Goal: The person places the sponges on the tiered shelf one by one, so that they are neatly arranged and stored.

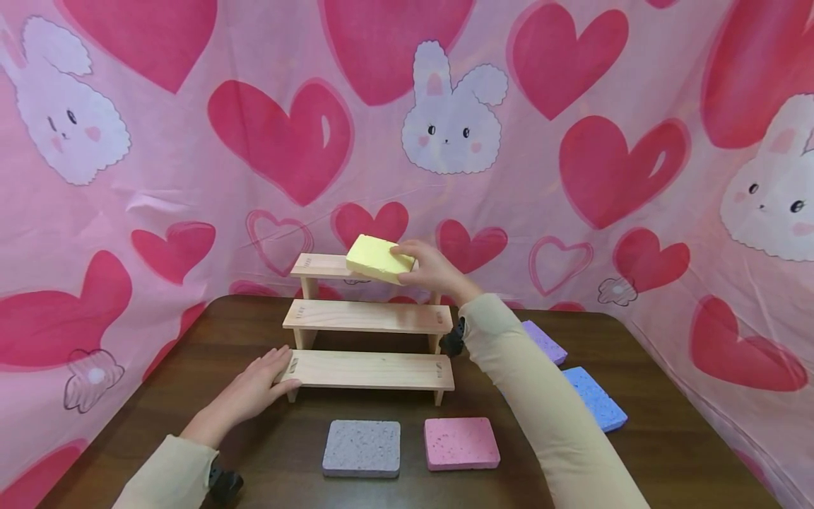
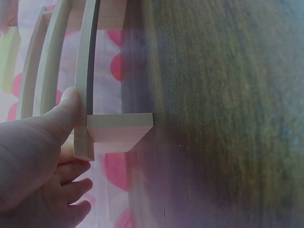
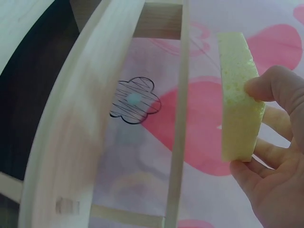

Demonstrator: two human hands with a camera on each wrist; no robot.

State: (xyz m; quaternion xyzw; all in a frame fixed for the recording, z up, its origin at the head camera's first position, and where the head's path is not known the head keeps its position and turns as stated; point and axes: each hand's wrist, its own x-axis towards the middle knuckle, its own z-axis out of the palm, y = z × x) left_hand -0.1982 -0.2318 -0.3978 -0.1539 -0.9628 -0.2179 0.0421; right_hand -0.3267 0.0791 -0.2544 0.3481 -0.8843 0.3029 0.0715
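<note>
Right fingers (image 1: 412, 249) gripping sponge (image 1: 376, 257), pale yellow, rectangular, finely pitted

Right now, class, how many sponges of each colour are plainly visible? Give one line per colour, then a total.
Yellow sponge: 1
Grey sponge: 1
Pink sponge: 1
Blue sponge: 1
Purple sponge: 1
Total in plain view: 5; the right sleeve could hide more.

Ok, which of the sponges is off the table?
The yellow sponge, gripped in the right hand; the grey, pink, purple and blue ones lie on the table.
</note>
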